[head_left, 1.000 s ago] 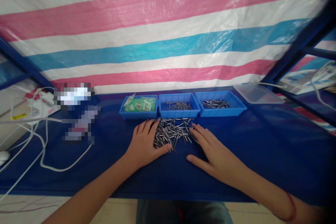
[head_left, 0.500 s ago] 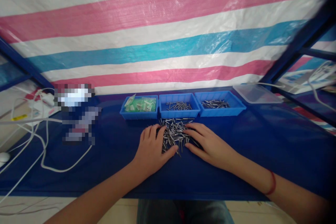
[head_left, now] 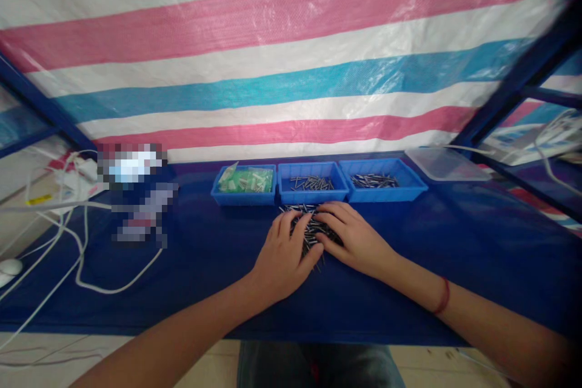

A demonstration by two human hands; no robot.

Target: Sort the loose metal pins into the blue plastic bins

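A pile of thin silver-and-dark metal rods [head_left: 313, 230] lies on the blue table, partly hidden under both hands. My left hand [head_left: 280, 257] cups the pile's left side, palm down, its fingers apart and bent over the rods and its thumb along the near edge. From the right, my right hand [head_left: 359, 237] rests against the same pile with curved, parted fingers. The fingertips of the two hands come close together over the middle. Neither hand is closed round any rods that I can see.
Behind the pile stand three blue bins: the left bin [head_left: 245, 199] with green-and-clear packets, the middle bin [head_left: 313, 197] and right bin [head_left: 391, 194] with metal rods. A clear plastic lid [head_left: 448, 165] lies at back right. White cables [head_left: 84, 248] run over the table's left side.
My left hand has moved right and my right hand slightly inward, so they are closer together. The pile between them is narrower and more covered.
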